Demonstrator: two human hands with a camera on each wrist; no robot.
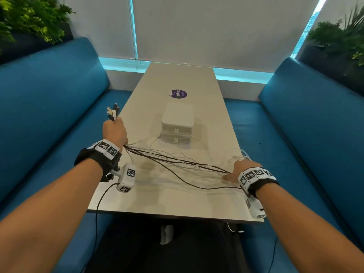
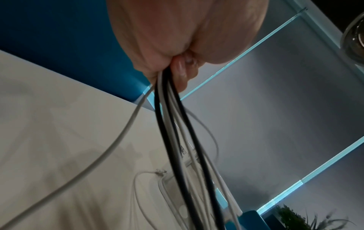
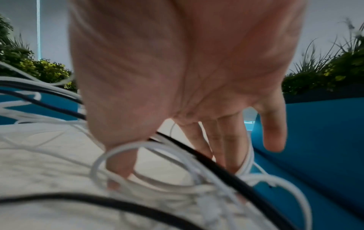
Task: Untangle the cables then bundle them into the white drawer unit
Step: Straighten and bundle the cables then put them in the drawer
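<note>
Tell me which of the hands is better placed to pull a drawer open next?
Right, probably. The right hand lies open on the loose cables on the table, holding nothing. The left hand is fisted round the plug ends, raised. The white drawer unit sits between them, drawers shut.

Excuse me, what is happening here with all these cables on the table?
A person is sorting out a tangle of black and white cables. The left hand grips one end of the bunch, raised above the table, with the plugs sticking up. The right hand rests with straight fingers on the other ends, near the table's right edge. The white drawer unit stands behind, its drawers shut; no cable is in it yet.
</note>
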